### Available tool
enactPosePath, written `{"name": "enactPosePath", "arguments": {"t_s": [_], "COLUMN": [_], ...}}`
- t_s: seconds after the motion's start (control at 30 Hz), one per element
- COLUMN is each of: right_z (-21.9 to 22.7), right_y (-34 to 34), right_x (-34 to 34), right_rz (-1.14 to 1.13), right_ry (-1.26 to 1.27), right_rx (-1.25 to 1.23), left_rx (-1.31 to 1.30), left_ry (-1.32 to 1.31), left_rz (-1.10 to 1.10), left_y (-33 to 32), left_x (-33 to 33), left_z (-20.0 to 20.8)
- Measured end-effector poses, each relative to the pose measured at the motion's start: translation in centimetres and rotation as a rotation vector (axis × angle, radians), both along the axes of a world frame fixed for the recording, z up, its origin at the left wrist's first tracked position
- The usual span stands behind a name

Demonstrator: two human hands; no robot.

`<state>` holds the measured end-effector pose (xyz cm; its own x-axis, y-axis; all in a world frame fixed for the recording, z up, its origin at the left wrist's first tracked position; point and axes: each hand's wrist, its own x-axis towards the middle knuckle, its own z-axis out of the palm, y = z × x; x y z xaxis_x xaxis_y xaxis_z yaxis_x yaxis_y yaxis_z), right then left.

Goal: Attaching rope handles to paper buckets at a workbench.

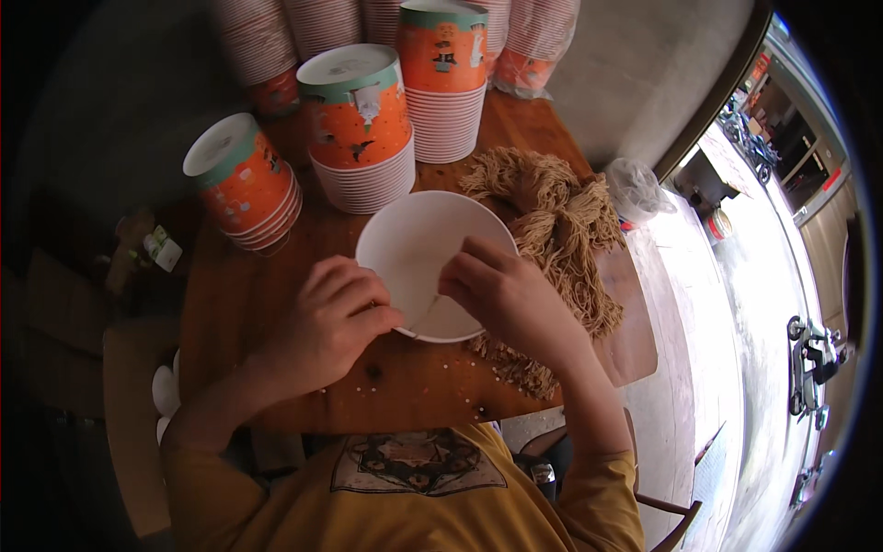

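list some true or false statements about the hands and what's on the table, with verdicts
1. The left hand is at the rim of the white bucket. True.
2. The right hand touches the tallest orange stack. False: the right hand is over the white bucket's open mouth.
3. A thin strand shows between the hands. True.
4. The tan cord bundle lies left of the white bucket. False: the tan cord bundle lies right of it.
5. The wooden table has small pale specks near its front edge. True.
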<state>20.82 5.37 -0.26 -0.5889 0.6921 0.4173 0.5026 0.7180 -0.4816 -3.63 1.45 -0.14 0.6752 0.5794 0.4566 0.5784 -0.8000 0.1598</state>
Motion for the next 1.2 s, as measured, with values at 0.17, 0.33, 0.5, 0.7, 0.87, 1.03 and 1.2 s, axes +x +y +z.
{"name": "enactPosePath", "arguments": {"t_s": [0.17,0.33,0.5,0.7,0.87,1.03,1.2], "right_z": [-1.0,-1.4,-1.2,-1.4,-1.8,-1.9,-2.5], "right_y": [1.1,1.5,1.5,1.6,2.1,3.2,3.6], "right_x": [-2.7,-3.2,-3.4,-3.4,-3.6,-3.6,-4.1], "right_rz": [-0.028,-0.02,-0.034,-0.044,-0.051,-0.15,-0.173], "right_ry": [0.009,-0.013,0.001,0.017,0.011,-0.09,-0.104], "right_rx": [-0.058,-0.037,-0.065,-0.065,-0.042,-0.026,-0.08], "left_rx": [-0.163,-0.364,-0.247,-0.259,-0.27,-0.301,-0.237], "left_ry": [-0.058,-0.136,-0.17,-0.165,-0.131,-0.086,-0.152], "left_rz": [0.125,0.301,0.331,0.327,0.331,0.256,0.073], "left_y": [-0.4,0.2,1.3,1.9,2.0,1.9,0.6], "left_x": [-0.3,1.4,2.1,2.3,2.2,1.1,1.2], "left_z": [0.2,-0.3,-1.2,-1.5,-1.3,-0.6,0.3]}}
